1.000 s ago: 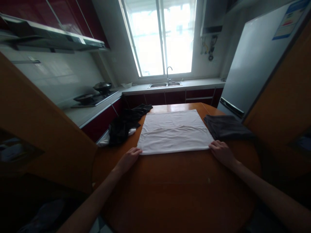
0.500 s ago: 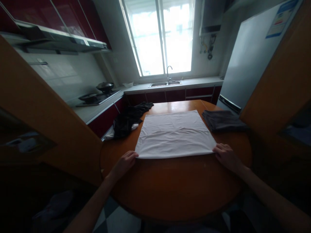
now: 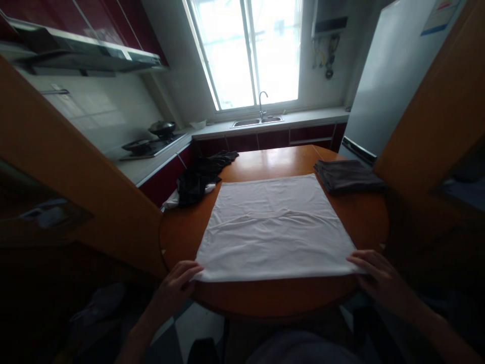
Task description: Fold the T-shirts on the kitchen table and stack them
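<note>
A white cloth garment [image 3: 273, 237] lies folded and spread on the round wooden table [image 3: 273, 298], with light wrinkles and a curved neckline-like edge across its middle. My left hand [image 3: 180, 283] pinches its near left corner at the table's front. At the near right corner, my right hand [image 3: 379, 275] is closed on the cloth too. The near edge stretches nearly straight between both hands.
Dark clothes [image 3: 197, 182] lie in a heap on the table's left side. A folded dark grey cloth [image 3: 346, 175] rests at the right. Behind are the counter [image 3: 215, 129], sink [image 3: 246, 123] and stove; a fridge [image 3: 394, 76] stands at the right.
Both hands have moved toward me and slightly apart, bringing the white garment closer to the table's front edge. The camera view has shifted a little.
</note>
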The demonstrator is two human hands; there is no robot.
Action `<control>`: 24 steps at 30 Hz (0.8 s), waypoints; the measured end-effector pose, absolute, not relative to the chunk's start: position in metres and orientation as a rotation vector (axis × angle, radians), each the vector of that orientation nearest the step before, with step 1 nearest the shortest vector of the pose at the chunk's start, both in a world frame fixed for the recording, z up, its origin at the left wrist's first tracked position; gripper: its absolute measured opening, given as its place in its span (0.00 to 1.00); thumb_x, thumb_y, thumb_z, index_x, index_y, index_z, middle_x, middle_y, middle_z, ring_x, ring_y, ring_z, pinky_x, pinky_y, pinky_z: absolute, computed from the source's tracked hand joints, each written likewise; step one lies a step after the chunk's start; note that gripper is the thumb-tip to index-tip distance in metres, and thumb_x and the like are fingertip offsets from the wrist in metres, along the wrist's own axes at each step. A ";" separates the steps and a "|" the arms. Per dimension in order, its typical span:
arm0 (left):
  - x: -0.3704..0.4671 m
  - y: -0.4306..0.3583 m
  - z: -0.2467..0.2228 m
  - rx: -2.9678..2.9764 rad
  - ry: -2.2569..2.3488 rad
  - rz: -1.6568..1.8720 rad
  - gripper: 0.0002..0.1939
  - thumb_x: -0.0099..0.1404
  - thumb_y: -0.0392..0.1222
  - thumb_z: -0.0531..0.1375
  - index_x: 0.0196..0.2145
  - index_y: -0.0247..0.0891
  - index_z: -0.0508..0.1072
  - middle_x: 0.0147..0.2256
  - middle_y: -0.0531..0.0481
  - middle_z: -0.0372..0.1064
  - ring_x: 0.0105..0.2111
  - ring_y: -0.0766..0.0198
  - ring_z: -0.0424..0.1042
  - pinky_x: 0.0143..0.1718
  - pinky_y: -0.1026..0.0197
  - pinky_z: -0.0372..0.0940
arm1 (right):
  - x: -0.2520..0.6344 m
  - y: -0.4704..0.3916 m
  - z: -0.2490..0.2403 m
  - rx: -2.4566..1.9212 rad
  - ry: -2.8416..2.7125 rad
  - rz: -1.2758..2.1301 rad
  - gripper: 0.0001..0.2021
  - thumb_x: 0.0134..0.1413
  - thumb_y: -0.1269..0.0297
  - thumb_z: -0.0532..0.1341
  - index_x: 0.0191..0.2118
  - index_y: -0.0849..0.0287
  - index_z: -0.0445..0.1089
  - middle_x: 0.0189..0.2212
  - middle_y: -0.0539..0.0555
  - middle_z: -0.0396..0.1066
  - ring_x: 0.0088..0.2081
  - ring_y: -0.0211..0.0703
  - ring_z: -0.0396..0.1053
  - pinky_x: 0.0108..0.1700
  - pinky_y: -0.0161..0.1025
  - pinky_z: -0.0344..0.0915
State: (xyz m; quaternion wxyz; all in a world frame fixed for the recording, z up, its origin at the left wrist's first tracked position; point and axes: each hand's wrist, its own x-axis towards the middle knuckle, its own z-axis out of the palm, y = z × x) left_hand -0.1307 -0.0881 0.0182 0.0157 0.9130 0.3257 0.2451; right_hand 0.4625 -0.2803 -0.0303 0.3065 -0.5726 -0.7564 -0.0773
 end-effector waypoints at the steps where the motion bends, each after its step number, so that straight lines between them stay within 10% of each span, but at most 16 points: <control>1: -0.131 -0.087 0.019 2.849 0.993 0.752 0.16 0.66 0.33 0.57 0.48 0.45 0.78 0.46 0.47 0.75 0.47 0.60 0.75 0.50 0.62 0.71 | 0.463 -0.280 -0.031 -1.517 -1.995 -0.220 0.16 0.61 0.69 0.60 0.53 0.51 0.72 0.49 0.55 0.75 0.50 0.49 0.71 0.52 0.45 0.69; 24: -0.145 -0.080 0.045 2.532 0.913 0.573 0.09 0.69 0.42 0.61 0.43 0.47 0.82 0.45 0.46 0.78 0.47 0.56 0.76 0.51 0.57 0.73 | 0.466 -0.286 -0.013 -1.464 -1.849 -0.005 0.09 0.61 0.67 0.63 0.45 0.47 0.76 0.44 0.52 0.78 0.49 0.51 0.74 0.52 0.49 0.71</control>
